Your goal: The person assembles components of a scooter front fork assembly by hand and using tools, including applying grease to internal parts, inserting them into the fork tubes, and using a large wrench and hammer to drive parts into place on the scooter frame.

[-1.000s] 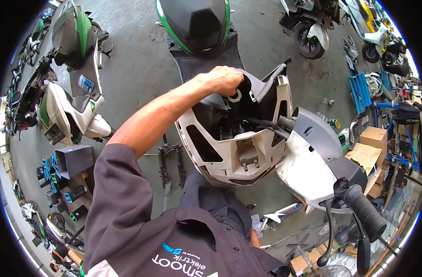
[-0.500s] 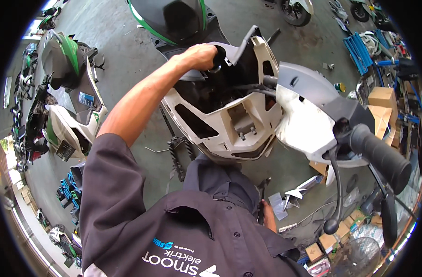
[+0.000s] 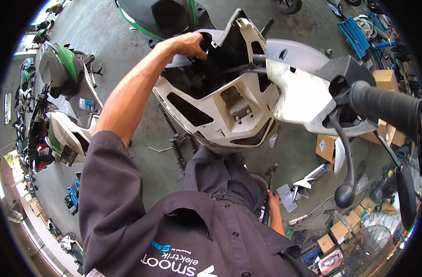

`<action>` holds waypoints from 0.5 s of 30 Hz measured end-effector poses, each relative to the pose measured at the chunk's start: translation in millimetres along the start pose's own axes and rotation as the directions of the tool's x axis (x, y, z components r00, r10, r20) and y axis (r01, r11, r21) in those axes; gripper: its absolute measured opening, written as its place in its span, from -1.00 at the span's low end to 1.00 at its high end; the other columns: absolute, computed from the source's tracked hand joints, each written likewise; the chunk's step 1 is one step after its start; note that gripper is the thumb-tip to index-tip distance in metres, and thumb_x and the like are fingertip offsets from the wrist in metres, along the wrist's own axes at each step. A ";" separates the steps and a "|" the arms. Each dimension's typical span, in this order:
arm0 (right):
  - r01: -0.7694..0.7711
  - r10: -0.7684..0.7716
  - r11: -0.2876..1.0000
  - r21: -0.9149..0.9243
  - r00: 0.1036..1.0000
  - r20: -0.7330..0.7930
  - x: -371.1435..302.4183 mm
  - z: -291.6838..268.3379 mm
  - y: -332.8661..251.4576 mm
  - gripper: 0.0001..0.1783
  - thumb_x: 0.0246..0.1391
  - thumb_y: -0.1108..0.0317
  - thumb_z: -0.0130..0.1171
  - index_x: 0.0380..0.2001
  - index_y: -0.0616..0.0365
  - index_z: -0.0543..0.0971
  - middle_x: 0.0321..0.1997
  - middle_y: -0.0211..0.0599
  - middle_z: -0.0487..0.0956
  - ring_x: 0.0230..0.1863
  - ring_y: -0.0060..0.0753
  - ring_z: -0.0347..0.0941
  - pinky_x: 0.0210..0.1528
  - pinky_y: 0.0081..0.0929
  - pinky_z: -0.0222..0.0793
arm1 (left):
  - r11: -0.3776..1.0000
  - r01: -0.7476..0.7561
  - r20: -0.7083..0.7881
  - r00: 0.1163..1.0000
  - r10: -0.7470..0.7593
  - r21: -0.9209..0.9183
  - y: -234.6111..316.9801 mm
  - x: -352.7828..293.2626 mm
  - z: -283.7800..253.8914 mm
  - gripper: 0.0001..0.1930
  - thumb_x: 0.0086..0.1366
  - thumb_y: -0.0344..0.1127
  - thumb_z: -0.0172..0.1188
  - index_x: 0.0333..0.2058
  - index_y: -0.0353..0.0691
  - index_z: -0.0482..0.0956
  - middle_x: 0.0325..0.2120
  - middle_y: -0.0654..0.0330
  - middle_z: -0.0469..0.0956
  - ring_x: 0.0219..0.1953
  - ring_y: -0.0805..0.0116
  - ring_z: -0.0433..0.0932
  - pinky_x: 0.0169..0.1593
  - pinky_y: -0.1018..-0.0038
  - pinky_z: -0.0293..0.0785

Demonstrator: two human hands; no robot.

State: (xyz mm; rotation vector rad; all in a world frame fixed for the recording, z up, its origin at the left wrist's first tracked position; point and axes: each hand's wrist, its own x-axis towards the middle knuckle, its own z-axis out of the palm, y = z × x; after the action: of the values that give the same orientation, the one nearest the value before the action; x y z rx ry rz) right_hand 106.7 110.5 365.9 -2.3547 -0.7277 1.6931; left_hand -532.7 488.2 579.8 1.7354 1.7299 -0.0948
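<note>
My left hand reaches across to the front of a partly stripped scooter. Its fingers bend over a black rim beside the dark opening, the thumb hanging lower and apart from them. Below it spreads the scooter's off-white inner panel, with a square recess in its middle. Down beside my thigh, my right hand is closed round a dark rod-like tool with a knobbed metal end. My leg and sleeve partly hide the tool, and its exact kind does not show.
The scooter's handlebar cover, black grip and lever jut out on the right. A black-and-green scooter stands ahead; another is at the left. Cardboard boxes, loose parts and a fan crowd the right.
The view has shifted, so the scooter sits further up and left. My left thumb has come away from the fingers. More of my right hand and its tool shows.
</note>
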 end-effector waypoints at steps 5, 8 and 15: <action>0.043 -0.047 0.985 -0.167 0.999 -0.022 8.2 0.3 45.6 -0.60 0.13 0.08 0.20 -0.26 0.22 0.41 -0.56 -0.35 0.42 -0.68 -0.45 0.36 -0.65 -0.47 0.31 | 1.000 -0.003 0.045 0.999 0.004 -0.021 0.9 1.2 0.9 -0.51 -0.03 -0.09 0.40 -0.24 -0.40 0.59 -0.36 -0.02 0.62 -0.29 0.16 0.60 -0.16 0.29 0.50; 0.173 -0.161 0.976 -0.135 0.983 0.091 3.5 4.7 53.0 -0.63 0.14 0.11 0.19 -0.29 0.22 0.41 -0.59 -0.38 0.41 -0.68 -0.46 0.36 -0.65 -0.48 0.32 | 0.999 -0.010 0.018 1.000 0.009 0.041 3.0 1.3 2.2 -0.50 -0.03 -0.08 0.40 -0.24 -0.41 0.58 -0.36 -0.05 0.62 -0.28 0.12 0.60 -0.16 0.28 0.49; -0.054 0.078 0.985 -0.163 0.986 0.145 -55.7 16.9 -40.4 -0.64 0.15 0.13 0.19 -0.33 0.24 0.42 -0.60 -0.40 0.42 -0.68 -0.54 0.32 -0.66 -0.52 0.23 | 0.978 -0.048 0.014 0.999 0.046 0.201 0.0 7.3 6.5 -0.51 -0.02 -0.06 0.38 -0.31 -0.44 0.54 -0.37 -0.15 0.58 -0.24 -0.01 0.58 -0.15 0.23 0.48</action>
State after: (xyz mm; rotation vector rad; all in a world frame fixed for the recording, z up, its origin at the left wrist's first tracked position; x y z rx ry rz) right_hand 65.6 117.0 423.1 -2.3988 -0.8479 1.9255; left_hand -529.3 491.2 571.2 1.9171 1.7207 -0.2651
